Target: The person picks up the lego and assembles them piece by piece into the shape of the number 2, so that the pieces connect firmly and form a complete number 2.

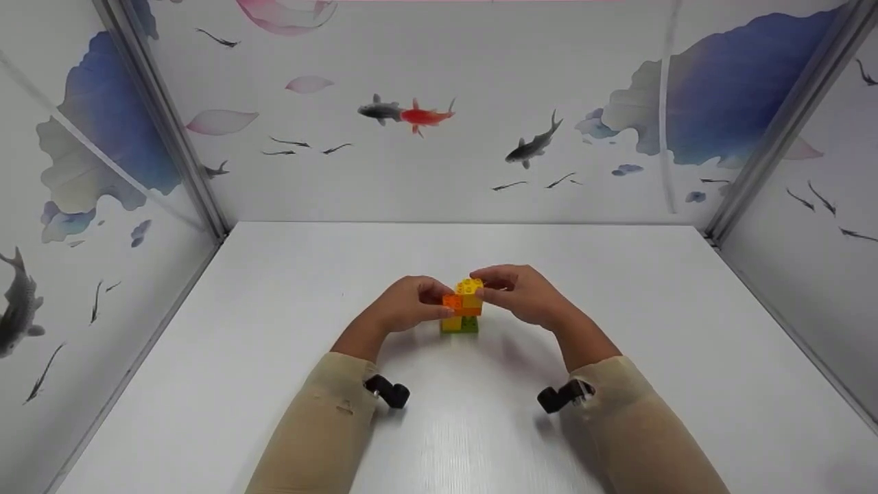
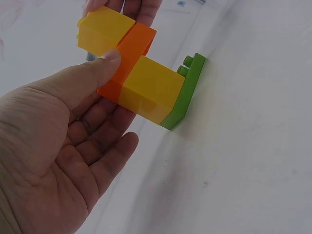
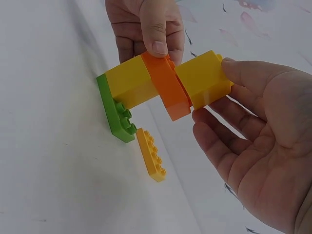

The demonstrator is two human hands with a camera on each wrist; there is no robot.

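Observation:
A small stack of toy building bricks stands on the white table. At its bottom is a flat green brick (image 3: pixel 108 109) with bare studs on one end. A yellow brick (image 2: pixel 153 87) sits on the green one's other end, and an orange brick (image 3: pixel 168 87) lies across above it. My left hand (image 1: pixel 409 303) pinches the orange brick between thumb and fingers. With thumb and fingertips, my right hand (image 1: pixel 525 293) grips the upper yellow brick (image 3: pixel 202 78) at the orange brick's studded side. In the right wrist view a narrow slit shows between these two bricks.
A flat yellow-orange brick (image 3: pixel 151 155) lies on the table beyond the stack, hidden in the head view. White panels printed with fish and petals (image 1: pixel 439 171) close off the white table (image 1: pixel 309 274) at the back and both sides.

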